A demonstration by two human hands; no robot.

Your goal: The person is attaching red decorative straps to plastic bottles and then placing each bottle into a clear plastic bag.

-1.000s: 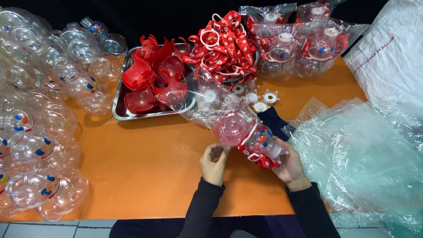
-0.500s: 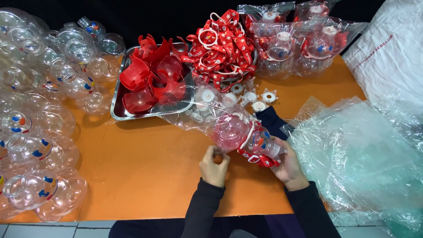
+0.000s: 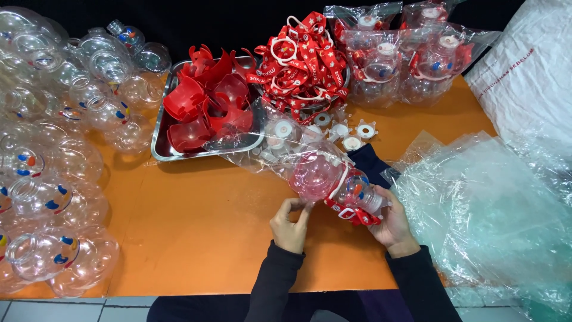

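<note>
My right hand (image 3: 390,222) grips the neck end of a clear bear-shaped bottle (image 3: 333,177) with a red strap, which lies tilted inside a clear plastic bag (image 3: 250,154). My left hand (image 3: 290,223) pinches the bag's plastic at the bottle's round lower side. The bag's open end trails away toward the metal tray (image 3: 159,148). Both hands hover just above the orange table (image 3: 202,220).
The metal tray holds red plastic cups. A bowl of red printed straps (image 3: 304,59) sits behind it, with small white caps (image 3: 351,142) in front. Bagged bottles (image 3: 387,62) stand at the back, several empty clear bottles (image 3: 47,179) at left, and a pile of clear bags (image 3: 488,209) at right.
My left hand has slid slightly right along the bag, closer to the bottle. The bottle and right hand have barely shifted.
</note>
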